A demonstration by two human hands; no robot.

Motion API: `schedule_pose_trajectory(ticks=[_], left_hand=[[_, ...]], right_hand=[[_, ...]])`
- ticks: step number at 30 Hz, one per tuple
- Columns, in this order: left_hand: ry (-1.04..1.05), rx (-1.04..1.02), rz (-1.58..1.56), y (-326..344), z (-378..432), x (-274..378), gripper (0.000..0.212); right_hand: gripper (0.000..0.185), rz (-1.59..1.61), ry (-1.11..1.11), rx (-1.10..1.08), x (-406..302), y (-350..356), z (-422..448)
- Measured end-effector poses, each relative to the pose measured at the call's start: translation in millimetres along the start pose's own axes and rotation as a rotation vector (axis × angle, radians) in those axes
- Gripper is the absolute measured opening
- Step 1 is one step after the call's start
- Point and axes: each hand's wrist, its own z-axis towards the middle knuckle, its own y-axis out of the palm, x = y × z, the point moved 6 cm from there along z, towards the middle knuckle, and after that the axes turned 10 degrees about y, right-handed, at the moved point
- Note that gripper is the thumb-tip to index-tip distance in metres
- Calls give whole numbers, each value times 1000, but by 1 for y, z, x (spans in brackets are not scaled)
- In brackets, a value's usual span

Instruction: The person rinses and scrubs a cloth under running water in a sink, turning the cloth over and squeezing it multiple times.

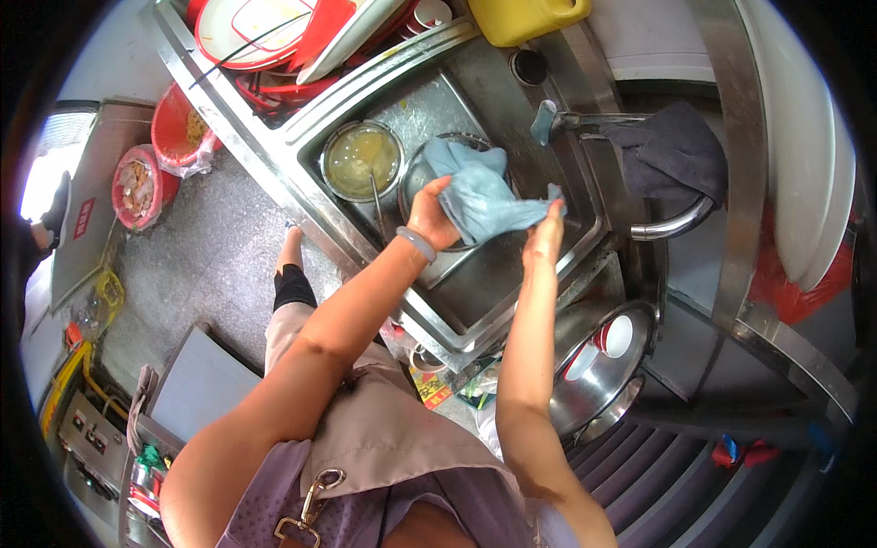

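Note:
A wet light-blue cloth (476,195) is stretched between my two hands over a stainless steel sink (473,294). My left hand (431,218), with a pale bangle at the wrist, grips the cloth's left edge. At its right end my right hand (546,229) holds a gathered corner. Under the cloth is a round metal basin (413,179), partly hidden. To its left in the sink stands a metal pot (361,161) of cloudy yellowish liquid, with a thin metal handle leaning out of it.
Stacked red and white dishes (253,34) stand beyond the sink, near a yellow plastic jug (524,17). A dark cloth (668,154) hangs over the curved metal pipe at right. A large steel bowl (589,401) holds white and red bowls. Red waste buckets (144,188) stand on the floor at left.

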Motion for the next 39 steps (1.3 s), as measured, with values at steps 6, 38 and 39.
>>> schedule_pose_trajectory(ticks=[6, 38, 39], left_hand=[[-34, 177, 13, -37, -6, -26, 44], [53, 78, 365, -11, 28, -49, 38], [26, 170, 318, -17, 34, -41, 36]], right_hand=[[43, 395, 32, -257, -32, 11, -46], [66, -718, -482, -141, 10, 64, -77], [66, -633, -506, -174, 18, 70, -97]])
